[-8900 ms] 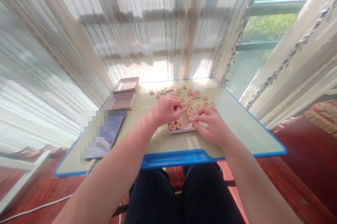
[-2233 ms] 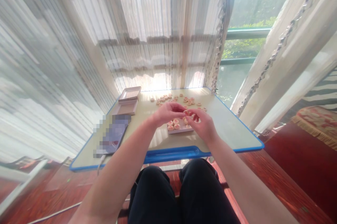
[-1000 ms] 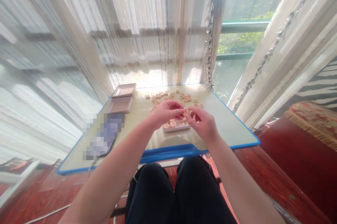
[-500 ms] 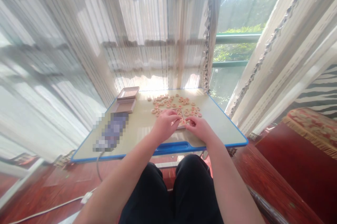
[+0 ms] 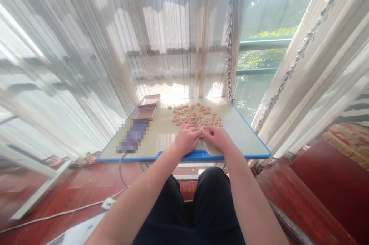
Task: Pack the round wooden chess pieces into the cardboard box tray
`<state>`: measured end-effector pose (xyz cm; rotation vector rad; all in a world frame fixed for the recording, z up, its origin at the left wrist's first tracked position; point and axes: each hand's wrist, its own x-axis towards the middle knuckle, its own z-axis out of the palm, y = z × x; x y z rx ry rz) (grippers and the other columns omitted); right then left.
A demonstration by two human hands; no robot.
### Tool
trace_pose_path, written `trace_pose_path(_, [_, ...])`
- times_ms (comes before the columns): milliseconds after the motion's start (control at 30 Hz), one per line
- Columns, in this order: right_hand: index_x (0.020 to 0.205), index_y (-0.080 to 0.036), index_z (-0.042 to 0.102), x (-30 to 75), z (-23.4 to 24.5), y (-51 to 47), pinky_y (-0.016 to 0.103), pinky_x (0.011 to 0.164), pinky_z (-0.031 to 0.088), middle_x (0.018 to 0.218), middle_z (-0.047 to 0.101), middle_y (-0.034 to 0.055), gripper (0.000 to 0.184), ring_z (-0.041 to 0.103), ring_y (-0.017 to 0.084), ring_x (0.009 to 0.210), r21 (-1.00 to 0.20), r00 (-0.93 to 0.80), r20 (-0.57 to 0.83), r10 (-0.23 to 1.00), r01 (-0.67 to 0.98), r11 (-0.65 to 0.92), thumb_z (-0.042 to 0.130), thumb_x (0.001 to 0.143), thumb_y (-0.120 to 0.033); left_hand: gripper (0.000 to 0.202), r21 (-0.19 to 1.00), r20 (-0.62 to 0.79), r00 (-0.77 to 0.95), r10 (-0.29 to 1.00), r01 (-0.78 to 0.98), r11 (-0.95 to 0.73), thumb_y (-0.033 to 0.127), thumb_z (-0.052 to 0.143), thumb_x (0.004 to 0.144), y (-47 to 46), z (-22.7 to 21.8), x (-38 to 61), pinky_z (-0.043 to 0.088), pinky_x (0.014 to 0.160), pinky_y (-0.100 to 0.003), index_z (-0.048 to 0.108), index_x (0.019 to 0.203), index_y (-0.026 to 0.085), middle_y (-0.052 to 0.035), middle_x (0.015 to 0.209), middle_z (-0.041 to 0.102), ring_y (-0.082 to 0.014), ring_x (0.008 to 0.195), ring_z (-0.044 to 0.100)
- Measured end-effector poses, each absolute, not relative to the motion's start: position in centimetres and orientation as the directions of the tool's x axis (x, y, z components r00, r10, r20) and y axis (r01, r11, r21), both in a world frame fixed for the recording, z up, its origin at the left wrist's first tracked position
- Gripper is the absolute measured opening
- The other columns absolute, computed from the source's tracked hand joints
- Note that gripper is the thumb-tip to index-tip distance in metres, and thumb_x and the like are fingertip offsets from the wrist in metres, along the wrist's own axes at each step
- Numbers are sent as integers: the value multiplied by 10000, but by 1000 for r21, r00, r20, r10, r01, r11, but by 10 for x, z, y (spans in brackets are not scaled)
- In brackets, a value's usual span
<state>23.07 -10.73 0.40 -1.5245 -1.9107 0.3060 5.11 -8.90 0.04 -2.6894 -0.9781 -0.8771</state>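
My left hand [image 5: 188,139] and my right hand [image 5: 219,138] rest close together on the near part of a cream table with a blue rim [image 5: 253,156]. Both have curled fingers pinched over round wooden game discs with red marks [image 5: 201,132] at the near end of a small flat tray [image 5: 192,122] that holds several discs. More such discs lie loose [image 5: 198,110] on the table beyond the tray. What each fingertip grips is too small to make out.
A shallow open box and its lid [image 5: 147,107] stand at the table's far left. A pixelated phone [image 5: 133,136] lies at the left with a cable [image 5: 86,206] running to the red wooden floor. Sheer curtains [image 5: 173,37] and a window close the far side.
The camera has pulled back and up, so the table looks smaller and farther. Both hands lowered from holding a disc above the tray to resting at the tray's near end.
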Motion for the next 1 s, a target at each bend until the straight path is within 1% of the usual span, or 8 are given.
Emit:
trace_pose_path(133, [1032, -210, 702, 231, 2, -106, 268, 603, 420, 628, 645, 6, 341, 569, 153, 609, -576, -85, 342, 936, 767, 281, 539, 807, -408, 295, 22, 604, 617, 504, 619, -785, 154, 513, 815, -89, -1, 50, 416, 987, -437, 675, 1056, 203, -71, 1066, 676, -243, 1104, 523])
trace_pose_path(200, [1017, -207, 701, 231, 1, -105, 264, 586, 412, 609, 627, 0, 338, 563, 151, 597, -591, -85, 336, 938, 756, 280, 539, 806, -417, 298, 22, 619, 615, 489, 608, -793, 147, 511, 813, -88, -1, 50, 409, 1010, -434, 678, 1055, 190, -67, 1095, 669, -246, 1136, 509])
trace_pose_path(367, [1023, -198, 693, 231, 1, -105, 258, 576, 402, 629, 626, 5, 330, 556, 148, 601, -578, -99, 354, 930, 758, 301, 532, 819, -402, 273, 78, 636, 604, 479, 568, -820, 118, 508, 801, -85, -2, 49, 453, 967, -432, 707, 974, 189, -71, 986, 700, -219, 1005, 573])
trace_pose_path(433, [1043, -202, 688, 231, 2, -106, 256, 580, 403, 648, 633, 8, 328, 558, 146, 607, -572, -104, 356, 929, 762, 304, 534, 822, -391, 276, 94, 641, 598, 482, 562, -822, 111, 513, 790, -84, -3, 49, 463, 949, -440, 711, 962, 196, -72, 958, 705, -219, 985, 582])
trace_pose_path(533, [1046, -210, 688, 231, 3, -107, 251, 577, 403, 636, 632, 2, 316, 555, 141, 597, -577, -101, 344, 934, 762, 295, 550, 815, -375, 272, 111, 645, 582, 495, 569, -815, 110, 516, 782, -84, -3, 49, 464, 945, -439, 715, 944, 199, -66, 939, 710, -219, 973, 587])
trace_pose_path(733, [994, -212, 709, 230, 4, -107, 248, 550, 385, 587, 612, -4, 295, 543, 138, 567, -598, -111, 348, 931, 739, 311, 533, 817, -371, 252, 121, 653, 560, 510, 587, -800, 129, 520, 771, -87, -1, 50, 459, 933, -422, 721, 913, 188, -64, 897, 708, -229, 955, 586])
trace_pose_path(867, [984, -224, 709, 231, 1, -105, 249, 541, 368, 561, 580, -18, 316, 525, 135, 550, -604, -106, 347, 932, 735, 309, 518, 818, -413, 255, 118, 662, 551, 508, 593, -796, 131, 518, 764, -87, 0, 49, 462, 915, -418, 715, 917, 183, -68, 887, 702, -228, 946, 582])
trace_pose_path(1000, [973, -218, 706, 232, -1, -103, 255, 548, 369, 565, 578, -18, 327, 524, 138, 555, -612, -107, 344, 933, 728, 309, 517, 815, -433, 239, 126, 660, 533, 529, 616, -778, 139, 525, 764, -88, 0, 50, 456, 923, -414, 702, 922, 168, -82, 892, 692, -234, 967, 577])
